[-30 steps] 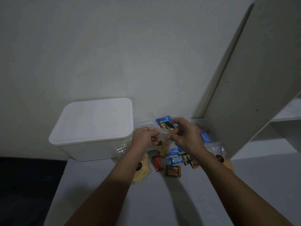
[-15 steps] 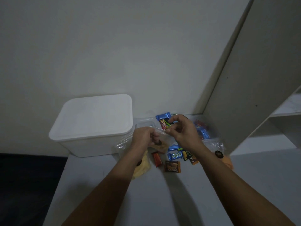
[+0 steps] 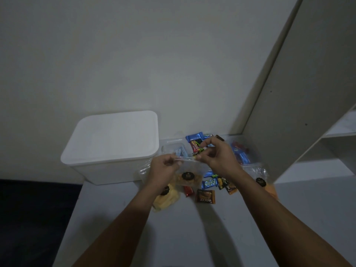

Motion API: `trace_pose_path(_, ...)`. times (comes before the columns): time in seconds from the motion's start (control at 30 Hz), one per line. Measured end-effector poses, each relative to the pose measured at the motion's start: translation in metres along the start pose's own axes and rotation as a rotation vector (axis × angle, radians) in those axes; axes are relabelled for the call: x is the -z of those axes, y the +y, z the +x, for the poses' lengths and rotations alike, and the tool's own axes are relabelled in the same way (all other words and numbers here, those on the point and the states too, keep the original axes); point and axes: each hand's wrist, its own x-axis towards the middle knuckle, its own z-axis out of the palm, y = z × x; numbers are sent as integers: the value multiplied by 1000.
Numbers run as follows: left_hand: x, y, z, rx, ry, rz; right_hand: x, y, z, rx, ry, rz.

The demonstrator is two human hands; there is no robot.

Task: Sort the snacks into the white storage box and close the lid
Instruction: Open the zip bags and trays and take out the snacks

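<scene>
Left hand (image 3: pixel 163 168) and right hand (image 3: pixel 217 158), fingers pinched on a clear snack bag (image 3: pixel 189 173) beside the lidded white box (image 3: pixel 111 143).

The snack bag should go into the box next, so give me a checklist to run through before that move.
1. Bag held: ok. The left hand and right hand pinch the top edge of the clear snack bag.
2. Bag sealed: cannot tell.
3. White storage box open: not ok, its lid is on.
4. A hand free for the lid: not ok.
5. Other snacks waiting: ok, the yellow chip bag and brown wrapper lie on the table.
</scene>
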Motion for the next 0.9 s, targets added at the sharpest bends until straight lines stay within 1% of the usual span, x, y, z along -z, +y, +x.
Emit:
trace_pose_path(0.07,2,-8,-2,44,23,-59,0,2,-2,-26,-16,25)
trace_pose_path(0.13,6,-15,-4,96,48,-124,-2,8,-4,-75,-90,30)
trace_pose_path(0.2,10,-23,-9,150,71,-172,-8,20,-4,-89,-146,-82)
trace_pose_path(0.23,11,-29,-11,179,78,-194,-11,27,-5,-84,-147,-143)
trace_pose_path(0.3,13,-42,-18,253,90,-230,-23,40,-7,-94,-144,-180)
trace_pose_path(0.4,17,-66,-29,344,143,-217,-44,54,-10,-103,-151,-250)
trace_pose_path(0.5,17,-82,-36,390,218,-163,-63,64,-12,-132,-183,-291)
trace_pose_path(0.6,14,-89,-38,356,277,-117,-73,70,-11,-166,-190,-331)
trace_pose_path(0.7,13,-91,-36,277,284,19,-76,73,-6,-176,-178,-340)
trace_pose_path(0.83,13,-85,-31,193,331,205,-73,74,-1,-175,-204,-337)
trace_pose_path(0.9,10,-80,-30,95,389,301,-67,78,1,-183,-204,-320)
